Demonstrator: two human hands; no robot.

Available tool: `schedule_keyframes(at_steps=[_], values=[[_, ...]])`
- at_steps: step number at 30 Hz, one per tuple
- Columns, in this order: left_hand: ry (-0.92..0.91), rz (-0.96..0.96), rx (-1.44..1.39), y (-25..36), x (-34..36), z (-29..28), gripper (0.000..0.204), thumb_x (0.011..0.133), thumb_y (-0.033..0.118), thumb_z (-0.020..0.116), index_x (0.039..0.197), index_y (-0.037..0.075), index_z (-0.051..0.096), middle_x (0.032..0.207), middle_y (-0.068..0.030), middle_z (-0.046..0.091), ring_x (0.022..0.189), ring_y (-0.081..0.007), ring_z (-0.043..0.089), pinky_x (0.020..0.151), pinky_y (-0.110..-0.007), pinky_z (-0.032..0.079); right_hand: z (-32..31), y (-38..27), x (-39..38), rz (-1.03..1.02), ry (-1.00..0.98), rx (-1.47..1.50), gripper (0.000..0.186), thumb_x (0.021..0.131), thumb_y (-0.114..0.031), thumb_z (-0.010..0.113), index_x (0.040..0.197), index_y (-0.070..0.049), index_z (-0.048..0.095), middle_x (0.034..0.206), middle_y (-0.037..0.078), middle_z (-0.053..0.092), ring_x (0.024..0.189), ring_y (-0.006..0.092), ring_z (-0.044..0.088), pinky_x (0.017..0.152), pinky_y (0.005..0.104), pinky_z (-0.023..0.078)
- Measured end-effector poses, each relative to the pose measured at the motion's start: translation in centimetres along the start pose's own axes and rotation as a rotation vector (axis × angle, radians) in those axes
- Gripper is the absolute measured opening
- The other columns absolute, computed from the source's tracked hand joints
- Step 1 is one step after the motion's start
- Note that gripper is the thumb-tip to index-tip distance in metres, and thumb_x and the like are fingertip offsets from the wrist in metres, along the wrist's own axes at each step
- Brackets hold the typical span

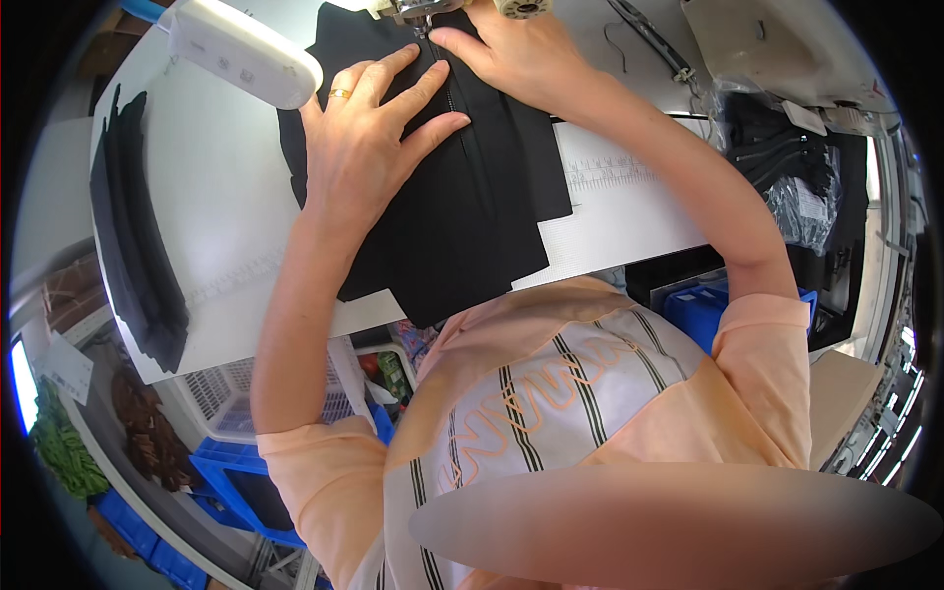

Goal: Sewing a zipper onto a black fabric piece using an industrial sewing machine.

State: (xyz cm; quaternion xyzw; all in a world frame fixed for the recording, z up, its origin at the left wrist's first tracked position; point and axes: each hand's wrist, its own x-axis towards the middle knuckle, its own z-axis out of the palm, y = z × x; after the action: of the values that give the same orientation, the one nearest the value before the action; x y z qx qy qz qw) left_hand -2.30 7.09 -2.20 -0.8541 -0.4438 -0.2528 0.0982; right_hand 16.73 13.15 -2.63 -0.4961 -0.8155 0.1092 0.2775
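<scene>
A black fabric piece (442, 236) with notched corners lies on the white table, its far end under the presser foot (423, 28) of a sewing machine. A dark zipper (452, 103) runs along its middle toward the foot. My left hand (369, 128), wearing a ring, rests flat on the cloth left of the zipper with fingers spread; its thumb reaches across the zipper. Close to the right of the foot is my right hand (521, 54), thumb stretched out on the cloth and apart from the index finger. The machine and the picture's edge partly hide its other fingers.
A white lamp-like arm (246, 54) juts in at upper left. Stacked black strips (138, 226) lie on the table's left. Tweezers (654, 39) lie at the back right; bagged black zippers (787, 157) sit at far right. Below the table stand a white basket (226, 398) and blue crates (241, 482).
</scene>
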Motion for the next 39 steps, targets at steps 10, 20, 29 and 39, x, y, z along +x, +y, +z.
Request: schedule_keyframes(at_steps=[10, 20, 29, 39], values=[[-0.002, 0.003, -0.019, -0.5, -0.3, -0.1, 0.042, 0.077, 0.048, 0.072, 0.111, 0.023, 0.072, 0.121, 0.0033, 0.065, 0.108, -0.0179, 0.059, 0.090, -0.043, 0.037, -2.3, 1.5, -2.8, -0.441, 0.161, 0.047, 0.025, 0.090, -0.016, 0.057, 0.109, -0.002, 0.064, 0.103, 0.019, 0.063, 0.100, 0.0345, 0.056, 0.087, 0.0422, 0.046], [-0.044, -0.008, -0.017, -0.3, -0.4, -0.4, 0.044, 0.077, 0.050, 0.070, 0.111, 0.023, 0.072, 0.124, 0.0062, 0.065, 0.106, -0.0179, 0.059, 0.084, -0.039, 0.037, -3.0, 0.4, -3.3, -0.424, 0.072, -0.264, 0.041, 0.080, -0.008, 0.059, 0.120, -0.005, 0.061, 0.103, 0.012, 0.065, 0.094, 0.0277, 0.060, 0.085, 0.0367, 0.050], [-0.031, -0.017, -0.030, -0.2, -0.3, -0.4, 0.044, 0.076, 0.051, 0.071, 0.110, 0.022, 0.073, 0.122, 0.0052, 0.066, 0.104, -0.0191, 0.060, 0.081, -0.038, 0.038, -3.4, 0.1, -3.5, -0.399, 0.047, -0.320, 0.045, 0.079, -0.005, 0.059, 0.123, -0.010, 0.061, 0.100, 0.011, 0.066, 0.088, 0.0275, 0.063, 0.077, 0.0349, 0.053], [-0.006, -0.016, -0.074, -0.7, -0.5, 0.2, 0.045, 0.079, 0.047, 0.071, 0.114, 0.019, 0.071, 0.125, 0.0024, 0.064, 0.110, -0.0210, 0.057, 0.088, -0.041, 0.039, -4.1, 0.4, -3.4, -0.458, 0.035, -0.300, 0.038, 0.084, -0.006, 0.058, 0.122, -0.008, 0.061, 0.096, 0.013, 0.069, 0.076, 0.0238, 0.066, 0.065, 0.0309, 0.055]])
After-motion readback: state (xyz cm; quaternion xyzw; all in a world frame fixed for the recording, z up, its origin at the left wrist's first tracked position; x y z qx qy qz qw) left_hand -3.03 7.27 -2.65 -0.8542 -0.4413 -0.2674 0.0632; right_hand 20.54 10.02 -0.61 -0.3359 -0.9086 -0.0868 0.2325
